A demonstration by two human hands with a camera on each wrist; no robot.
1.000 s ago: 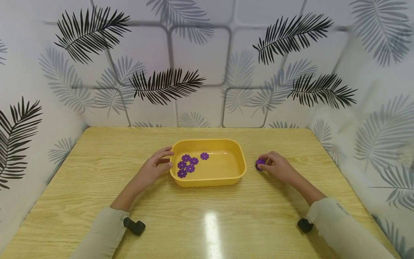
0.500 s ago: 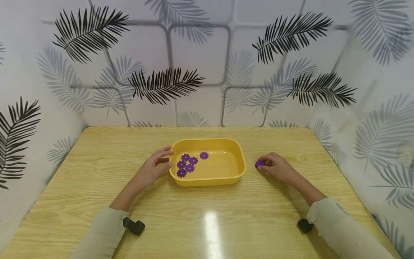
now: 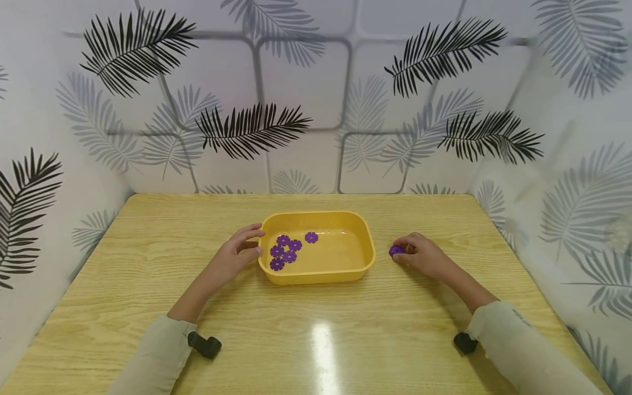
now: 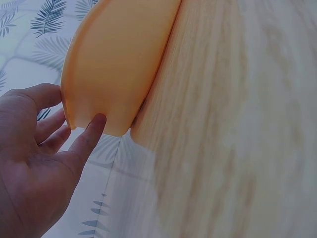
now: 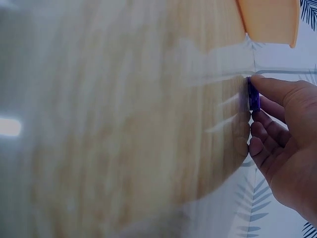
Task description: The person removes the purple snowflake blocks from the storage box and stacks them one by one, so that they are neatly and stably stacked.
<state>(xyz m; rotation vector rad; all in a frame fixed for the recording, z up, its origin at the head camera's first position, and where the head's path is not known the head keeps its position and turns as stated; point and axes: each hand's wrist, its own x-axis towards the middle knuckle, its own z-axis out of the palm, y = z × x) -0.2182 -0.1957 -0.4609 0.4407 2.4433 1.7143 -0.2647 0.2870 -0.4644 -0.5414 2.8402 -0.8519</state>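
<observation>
A yellow plastic basin (image 3: 345, 263) stands mid-table in the head view. Several purple flower-shaped notched discs (image 3: 289, 256) lie inside it, mostly toward its left end. My left hand (image 3: 235, 253) rests at the basin's left end, thumb and fingertips touching its outer wall and rim; the left wrist view shows the thumb straight against the wall. To the right of the basin, my right hand (image 3: 423, 255) pinches a purple notched piece (image 3: 395, 250) at the tabletop. In the right wrist view that piece (image 5: 253, 94) looks thick; whether it is one disc or a stack, I cannot tell.
The wooden table (image 3: 276, 334) runs to a back wall (image 3: 306, 164) printed with feather leaves, with side walls left and right. Black devices sit on both forearms, near the cuffs. Light glares off the table's front middle.
The purple piece at my right fingertips lies slightly flatter than a second ago. My left hand and the basin keep their places.
</observation>
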